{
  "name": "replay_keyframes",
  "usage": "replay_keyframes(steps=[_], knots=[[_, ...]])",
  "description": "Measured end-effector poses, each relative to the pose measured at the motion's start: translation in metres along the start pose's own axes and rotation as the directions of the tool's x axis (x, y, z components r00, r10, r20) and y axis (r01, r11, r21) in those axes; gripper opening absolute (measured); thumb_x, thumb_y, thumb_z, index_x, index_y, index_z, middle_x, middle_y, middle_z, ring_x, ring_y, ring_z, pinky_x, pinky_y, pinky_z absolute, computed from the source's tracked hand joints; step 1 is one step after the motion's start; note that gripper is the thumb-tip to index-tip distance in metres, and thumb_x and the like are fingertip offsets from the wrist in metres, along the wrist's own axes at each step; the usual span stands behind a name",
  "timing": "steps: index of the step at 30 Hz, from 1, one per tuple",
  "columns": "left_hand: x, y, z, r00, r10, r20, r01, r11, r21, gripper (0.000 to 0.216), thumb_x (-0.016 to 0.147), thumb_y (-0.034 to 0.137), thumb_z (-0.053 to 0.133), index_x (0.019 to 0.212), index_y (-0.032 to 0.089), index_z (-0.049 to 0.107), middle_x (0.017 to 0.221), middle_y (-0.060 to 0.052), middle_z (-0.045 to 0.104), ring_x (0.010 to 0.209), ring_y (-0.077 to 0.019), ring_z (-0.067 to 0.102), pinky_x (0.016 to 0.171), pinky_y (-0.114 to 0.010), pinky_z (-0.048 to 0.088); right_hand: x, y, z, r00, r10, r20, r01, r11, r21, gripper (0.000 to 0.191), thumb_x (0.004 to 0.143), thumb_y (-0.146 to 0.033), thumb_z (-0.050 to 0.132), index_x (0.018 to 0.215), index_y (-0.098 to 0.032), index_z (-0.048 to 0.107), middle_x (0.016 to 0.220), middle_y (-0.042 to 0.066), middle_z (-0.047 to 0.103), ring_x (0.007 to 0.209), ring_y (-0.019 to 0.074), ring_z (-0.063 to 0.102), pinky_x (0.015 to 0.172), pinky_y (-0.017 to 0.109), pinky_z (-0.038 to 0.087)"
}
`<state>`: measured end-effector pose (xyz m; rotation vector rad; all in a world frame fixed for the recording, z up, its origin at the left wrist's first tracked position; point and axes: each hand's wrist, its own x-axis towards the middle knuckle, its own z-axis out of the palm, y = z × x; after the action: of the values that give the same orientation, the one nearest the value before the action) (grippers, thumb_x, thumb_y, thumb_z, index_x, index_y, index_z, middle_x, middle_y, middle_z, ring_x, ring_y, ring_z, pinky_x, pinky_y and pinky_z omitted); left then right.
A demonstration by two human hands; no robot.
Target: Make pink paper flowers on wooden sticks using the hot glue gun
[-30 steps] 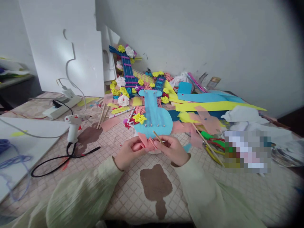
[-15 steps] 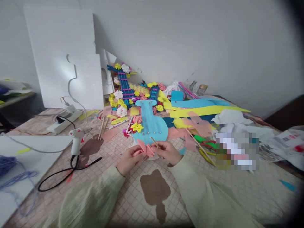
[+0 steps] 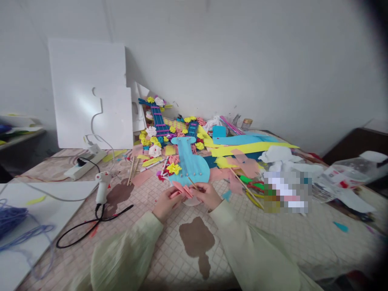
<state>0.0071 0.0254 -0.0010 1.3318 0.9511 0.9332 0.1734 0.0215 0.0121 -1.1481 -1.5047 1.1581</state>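
Both hands meet at the table's middle on a folded pink paper piece [image 3: 181, 189]. My left hand [image 3: 165, 203] is closed on its left side. My right hand [image 3: 207, 195] pinches its right side along with a thin wooden stick [image 3: 192, 183] that slants up to the left. Just beyond the hands lies a light blue guitar-shaped cutout [image 3: 189, 163] with a yellow paper flower [image 3: 173, 168] on it.
A white glue gun [image 3: 103, 187] with a black cord stands at the left, near a power strip [image 3: 85, 165]. Paper flowers, blue guitar models [image 3: 157, 117], yellow and blue sheets [image 3: 251, 146] and scissors [image 3: 253, 190] crowd the back and right. White foam boards [image 3: 91, 95] lean on the wall.
The view has tilted up and pulled back, showing more wall and the table's right side. Both hands stay closed on the pink paper and stick.
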Motion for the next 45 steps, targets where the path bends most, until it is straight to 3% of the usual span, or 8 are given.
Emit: replay_keyframes(steps=[7,14,25,33,36,40,45], knots=[[-0.001,0.005,0.0,1.0,0.012,-0.018,-0.012,1.0,-0.007,0.029,0.066,0.039,0.064,0.081,0.015,0.06,0.058,0.002,0.057,0.042,-0.0076,0.043,0.041,-0.02,0.031,-0.001,-0.001,0.008,0.999,-0.028,-0.04,0.029,0.999,0.028,0.032,0.064,-0.041,0.064,0.078,-0.012,0.068,0.068,0.002,0.063,0.059,0.012,0.053,0.054,0.023,0.04],[-0.002,0.008,-0.003,0.998,0.051,-0.022,-0.052,0.998,-0.034,0.026,0.067,0.034,0.064,0.085,0.016,0.061,0.074,-0.003,0.065,0.066,-0.0157,0.058,0.06,-0.025,0.045,-0.001,0.003,0.005,0.997,0.039,-0.061,-0.033,0.995,0.09,0.038,0.065,-0.045,0.062,0.084,-0.012,0.065,0.056,-0.002,0.055,0.034,0.0037,0.032,0.033,0.019,0.025],[-0.004,0.011,-0.005,0.995,0.095,-0.038,-0.096,0.995,-0.018,0.031,0.063,0.034,0.068,0.085,0.012,0.063,0.081,-0.006,0.066,0.077,-0.0201,0.061,0.072,-0.031,0.048,0.002,0.0,0.004,0.997,0.07,-0.012,-0.068,0.991,0.119,0.034,0.065,-0.045,0.063,0.075,-0.013,0.062,0.047,-0.006,0.044,0.034,0.0037,0.032,0.033,0.019,0.023],[-0.008,0.012,-0.003,0.994,0.113,0.008,-0.113,0.993,0.031,0.026,0.067,0.03,0.067,0.085,0.013,0.063,0.086,-0.007,0.066,0.081,-0.0199,0.059,0.077,-0.03,0.046,-0.003,-0.006,0.007,0.994,0.108,0.018,-0.11,0.986,0.127,0.027,0.063,-0.037,0.067,0.077,-0.014,0.062,0.066,-0.002,0.056,0.041,0.0034,0.037,0.036,0.019,0.024],[-0.009,0.013,-0.004,0.993,0.121,0.019,-0.121,0.992,0.03,0.029,0.069,0.031,0.064,0.09,0.011,0.062,0.09,-0.008,0.065,0.084,-0.02,0.059,0.077,-0.029,0.046,-0.001,-0.007,0.004,0.988,0.134,0.078,-0.145,0.977,0.156,0.028,0.066,-0.038,0.065,0.08,-0.014,0.062,0.059,-0.004,0.052,0.038,0.0026,0.033,0.035,0.019,0.02],[-0.008,0.013,-0.009,0.991,0.129,0.033,-0.13,0.991,0.044,0.037,0.072,0.034,0.06,0.101,0.011,0.058,0.089,-0.009,0.065,0.082,-0.0197,0.06,0.073,-0.028,0.048,0.007,-0.003,0.0,0.962,0.192,0.192,-0.232,0.949,0.213,0.033,0.068,-0.045,0.061,0.066,-0.012,0.059,0.045,-0.008,0.038,0.034,0.0019,0.027,0.035,0.02,0.013],[-0.006,0.008,-0.018,0.99,0.135,0.048,-0.14,0.983,0.116,0.044,0.068,0.035,0.064,0.106,0.012,0.058,0.091,-0.008,0.067,0.081,-0.0203,0.061,0.071,-0.029,0.049,0.014,-0.001,0.001,0.918,0.235,0.32,-0.319,0.916,0.243,0.033,0.061,-0.042,0.068,0.067,-0.01,0.06,0.053,-0.004,0.049,0.033,0.0001,0.028,0.035,0.02,0.01]])
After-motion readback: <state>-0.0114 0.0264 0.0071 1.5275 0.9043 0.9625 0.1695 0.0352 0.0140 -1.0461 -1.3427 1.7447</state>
